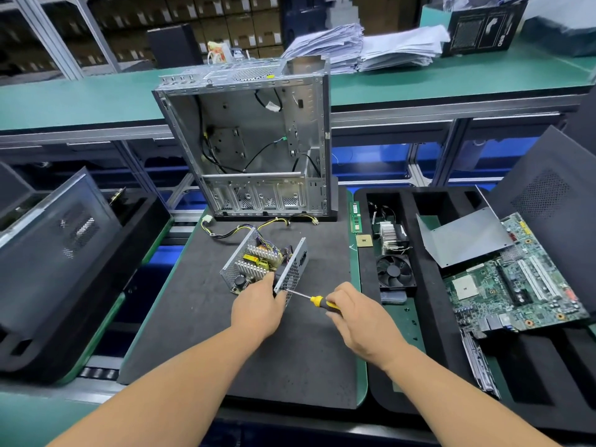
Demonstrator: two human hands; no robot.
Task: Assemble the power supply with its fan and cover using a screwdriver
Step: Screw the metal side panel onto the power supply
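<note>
A person's two bare hands work at a dark foam mat [200, 317] on a factory bench. The open power supply [263, 264] sits at the middle of the mat, a perforated metal box with its circuit board and finned heat sinks exposed and its cover off.

The left hand [258, 309] grips the box at its near edge, at about six o'clock from it, fingers curled round the metal wall. The right hand [353, 312], at about four o'clock from the box, is closed round the yellow and black handle of a screwdriver [314, 300], whose shaft points toward the box's perforated side wall.

The box looks stiff and moderately heavy, with thin sheet edges that could be sharp. The bare board inside looks fragile, so the outer walls seem the safest place to hold it.

Its bundled cables [245, 229] trail away at twelve o'clock toward an empty computer case [254, 140] standing upright at the far edge of the mat, and could snag if the box is turned.

At three o'clock, a black foam tray [429, 285] holds a black fan [395, 271], a heat sink [390, 235], a bent grey metal sheet [464, 235] that may be the cover, and a green motherboard [516, 282].
</note>
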